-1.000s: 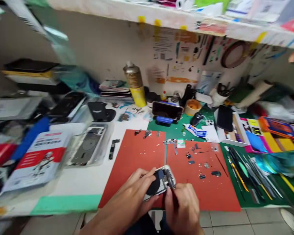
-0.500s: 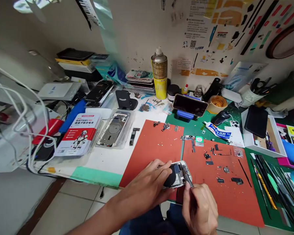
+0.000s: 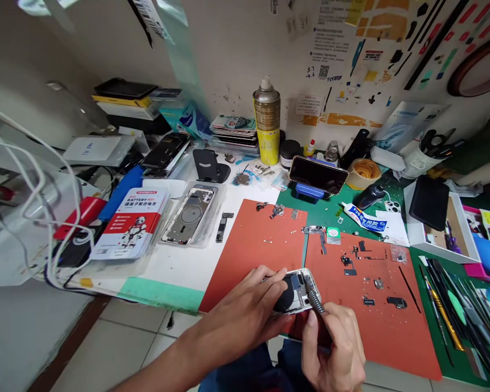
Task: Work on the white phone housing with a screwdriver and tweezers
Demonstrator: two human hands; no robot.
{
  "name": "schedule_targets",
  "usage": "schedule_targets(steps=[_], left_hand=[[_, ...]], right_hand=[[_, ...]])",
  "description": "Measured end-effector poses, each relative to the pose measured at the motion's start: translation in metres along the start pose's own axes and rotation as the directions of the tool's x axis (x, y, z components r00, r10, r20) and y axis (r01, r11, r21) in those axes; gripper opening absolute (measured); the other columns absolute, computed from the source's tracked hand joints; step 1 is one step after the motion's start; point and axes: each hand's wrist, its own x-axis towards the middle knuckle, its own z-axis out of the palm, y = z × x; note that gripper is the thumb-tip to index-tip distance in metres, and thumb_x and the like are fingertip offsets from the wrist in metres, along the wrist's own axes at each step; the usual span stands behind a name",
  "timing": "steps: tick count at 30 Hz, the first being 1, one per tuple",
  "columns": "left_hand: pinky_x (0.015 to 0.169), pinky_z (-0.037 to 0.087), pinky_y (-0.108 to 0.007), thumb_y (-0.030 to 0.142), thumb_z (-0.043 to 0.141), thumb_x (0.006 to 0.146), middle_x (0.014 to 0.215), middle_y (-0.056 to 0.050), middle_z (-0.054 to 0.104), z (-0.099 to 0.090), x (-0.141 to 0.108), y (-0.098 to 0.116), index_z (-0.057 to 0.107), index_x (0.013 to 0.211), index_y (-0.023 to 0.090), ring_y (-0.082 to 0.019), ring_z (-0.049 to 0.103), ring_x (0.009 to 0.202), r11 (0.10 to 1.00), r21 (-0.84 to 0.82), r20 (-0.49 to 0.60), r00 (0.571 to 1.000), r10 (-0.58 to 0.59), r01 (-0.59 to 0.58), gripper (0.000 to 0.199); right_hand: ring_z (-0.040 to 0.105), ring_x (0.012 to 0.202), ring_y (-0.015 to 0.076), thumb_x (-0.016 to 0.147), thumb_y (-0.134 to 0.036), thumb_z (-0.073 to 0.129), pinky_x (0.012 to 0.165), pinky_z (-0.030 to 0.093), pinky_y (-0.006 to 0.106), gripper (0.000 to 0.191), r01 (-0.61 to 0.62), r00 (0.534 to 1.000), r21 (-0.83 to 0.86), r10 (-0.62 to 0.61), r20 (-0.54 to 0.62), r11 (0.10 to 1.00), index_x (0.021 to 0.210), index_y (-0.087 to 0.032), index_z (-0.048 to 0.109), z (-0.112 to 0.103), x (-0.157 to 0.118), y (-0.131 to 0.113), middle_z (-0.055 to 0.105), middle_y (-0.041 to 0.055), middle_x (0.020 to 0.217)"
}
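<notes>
An opened phone housing (image 3: pixel 297 298) with a pale metal frame and a black round patch lies tilted over the front of the red mat (image 3: pixel 261 245). My left hand (image 3: pixel 255 305) is closed around its left side, fingers across the top and thumb below. In my right hand (image 3: pixel 337 345) is a slim grey metal tool with a ribbed grip (image 3: pixel 315 300), pinched between thumb and fingers. Its tip reaches into the right end of the housing; the exact point of contact is too small to make out.
Small phone parts (image 3: pixel 349 264) and flakes are scattered on the mat. Tweezers and picks (image 3: pixel 453 310) lie at right. Behind stand a spray can (image 3: pixel 267 122) and a propped phone (image 3: pixel 317 175). Left are a battery box (image 3: pixel 133 223), a phone back (image 3: pixel 190 215) and white cables (image 3: pixel 36 179).
My right hand and the ribbed tool have shifted slightly, the tool's rear moving a little to the right. My left hand and the phone housing stay almost in place.
</notes>
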Motion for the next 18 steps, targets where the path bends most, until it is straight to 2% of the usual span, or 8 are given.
schedule_targets(steps=[5,12,18], left_hand=[[0.100,0.064,-0.051,0.029,0.062,0.110,0.143,-0.015,0.068,0.0005,-0.0001,0.0011,0.047,0.134,0.022,-0.030,0.064,0.115,1.000,0.025,0.016,1.000,-0.015,0.015,0.029],[0.100,0.064,-0.053,0.026,0.065,0.108,0.147,-0.016,0.066,0.0016,-0.0002,0.0017,0.045,0.134,0.021,-0.032,0.063,0.116,0.999,0.044,0.045,0.999,-0.029,0.027,0.033],[0.099,0.064,-0.052,0.025,0.067,0.107,0.144,-0.015,0.067,0.0019,-0.0010,0.0018,0.045,0.134,0.021,-0.031,0.063,0.114,0.999,0.035,0.030,0.999,-0.019,0.018,0.036]], right_hand=[[0.062,0.076,0.0157,0.085,0.010,0.077,0.064,0.054,0.031,0.041,-0.030,0.999,0.017,0.031,-0.029,0.999,0.115,-0.013,0.061,0.0016,0.0012,-0.0020,0.067,0.0062,0.088],[0.062,0.076,0.0150,0.083,0.015,0.074,0.063,0.053,0.030,0.045,-0.084,0.995,0.049,0.087,-0.051,0.995,0.117,-0.012,0.060,-0.0002,0.0022,-0.0052,0.067,0.0057,0.087],[0.063,0.078,0.0150,0.083,0.014,0.076,0.064,0.054,0.030,0.043,-0.073,0.997,0.056,0.074,-0.028,0.996,0.114,-0.011,0.061,0.0007,0.0003,-0.0015,0.068,0.0072,0.089]])
